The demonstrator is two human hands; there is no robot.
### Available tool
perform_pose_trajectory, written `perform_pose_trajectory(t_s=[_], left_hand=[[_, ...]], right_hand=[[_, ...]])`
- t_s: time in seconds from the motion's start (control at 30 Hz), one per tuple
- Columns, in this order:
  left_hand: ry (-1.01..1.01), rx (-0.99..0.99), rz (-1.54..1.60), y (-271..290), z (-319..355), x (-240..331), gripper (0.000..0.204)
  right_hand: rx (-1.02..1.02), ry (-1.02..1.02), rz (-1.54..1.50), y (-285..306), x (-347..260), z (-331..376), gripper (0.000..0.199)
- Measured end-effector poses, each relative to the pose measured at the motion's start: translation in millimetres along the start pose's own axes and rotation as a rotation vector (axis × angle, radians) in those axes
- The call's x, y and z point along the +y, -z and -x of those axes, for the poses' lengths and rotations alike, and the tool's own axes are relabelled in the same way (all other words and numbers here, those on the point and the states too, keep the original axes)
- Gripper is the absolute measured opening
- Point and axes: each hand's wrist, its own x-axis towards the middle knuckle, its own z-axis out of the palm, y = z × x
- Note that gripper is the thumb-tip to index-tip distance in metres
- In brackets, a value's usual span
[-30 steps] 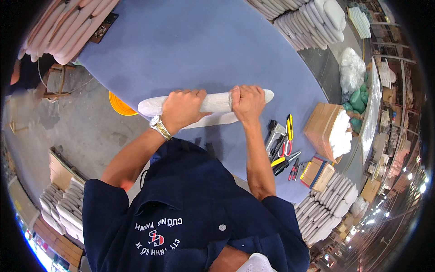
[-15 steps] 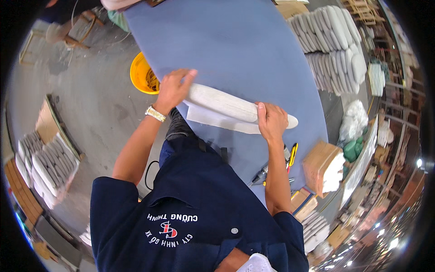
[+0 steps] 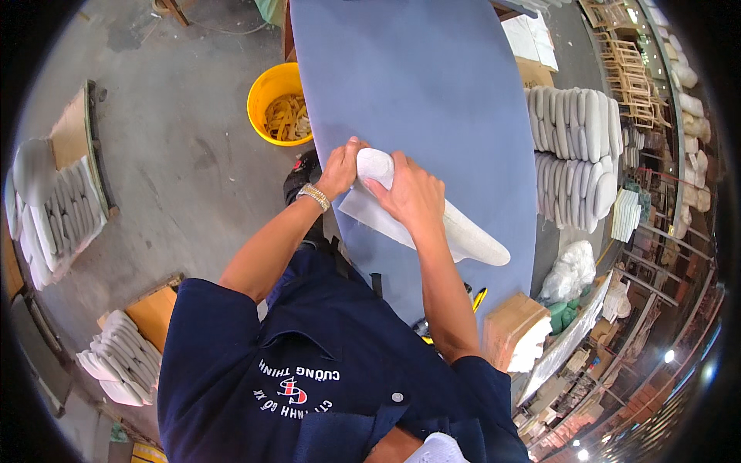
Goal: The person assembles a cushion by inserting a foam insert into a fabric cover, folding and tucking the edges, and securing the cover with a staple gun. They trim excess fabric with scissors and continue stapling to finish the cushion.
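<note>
A long, pale grey cushion (image 3: 472, 233) with rounded ends lies slantwise over the near part of the blue-grey table (image 3: 417, 85). A flat white flap (image 3: 369, 214) sticks out along its near side. My left hand (image 3: 341, 168), with a watch at the wrist, is closed on the cushion's left end. Close beside it, my right hand (image 3: 413, 193) wraps over the same end, thumb toward me and fingers on the far side. The cushion's right end rests free of both hands. Fingertips of both hands are partly hidden by the cushion.
A yellow bucket (image 3: 278, 104) holding yellowish strips stands on the floor left of the table. Stacked grey cushions (image 3: 575, 158) rise beyond the right edge. A cardboard box (image 3: 515, 328) and a yellow-handled tool (image 3: 480, 299) are near my right forearm. More cushions (image 3: 62, 220) lie at left.
My right hand has gone from the cushion's right end to its left end, beside my left hand. The cushion now slants more, its right end nearer me. The whole view has shifted.
</note>
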Motion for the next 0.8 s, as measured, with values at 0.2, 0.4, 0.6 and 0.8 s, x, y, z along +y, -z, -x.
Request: perform_pose_trajectory(t_s=[0.2, 0.4, 0.6, 0.8], left_hand=[[0.199, -0.181, -0.134, 18.6, 0.4, 36.7, 0.083], [-0.325, -0.402, -0.017, 27.6, 44.4, 172.9, 0.074], [-0.529, -0.469, 0.026, -43.8, 56.8, 268.4, 0.057], [-0.704, -0.382, -0.114, -126.7, 62.6, 279.1, 0.043]], right_hand=[[-0.021, 0.023, -0.169, 34.3, 34.6, -4.2, 0.052], [0.235, 0.078, -0.696, 150.0, 93.4, 94.4, 0.063], [0.567, 0.298, -1.05, 131.7, 169.3, 115.1, 0.067], [0.802, 0.004, -1.283, 111.7, 221.8, 125.9, 0.065]])
